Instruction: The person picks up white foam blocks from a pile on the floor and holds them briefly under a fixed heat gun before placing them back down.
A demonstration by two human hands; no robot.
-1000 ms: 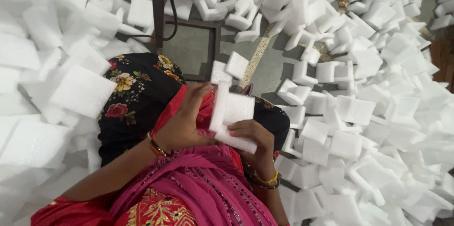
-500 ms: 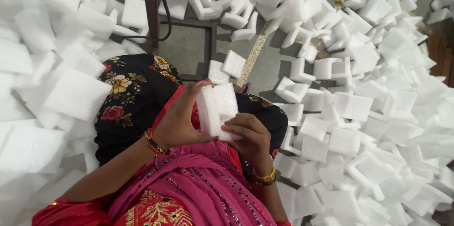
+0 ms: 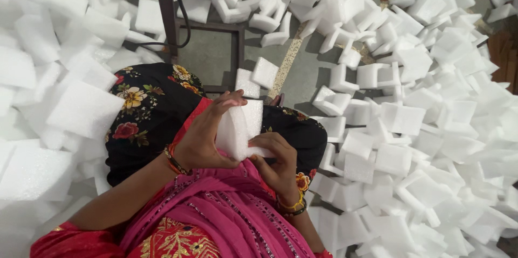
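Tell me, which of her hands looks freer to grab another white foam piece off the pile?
Probably the right hand: it only props the foam stack from below with its fingertips, and loose foam pieces lie close on its side. The left hand wraps the stack, carrying the grip.

Grey concrete floor (image 3: 213, 55), bare only in a patch at centre top. Crossed there by a speckled pale strip (image 3: 286, 66) running diagonally. Standing on it, a dark metal frame (image 3: 164, 9) with a black cable (image 3: 183, 18) hanging beside the post. Heaped all around, white foam pieces (image 3: 431, 128): flat square slabs at left (image 3: 83, 109), L-shaped corner pieces at right and top (image 3: 345, 77). Two small foam squares (image 3: 256, 77) lying just beside the frame's lower bar, touching each other. At the far right edge, a sliver of brown surface (image 3: 507, 53).
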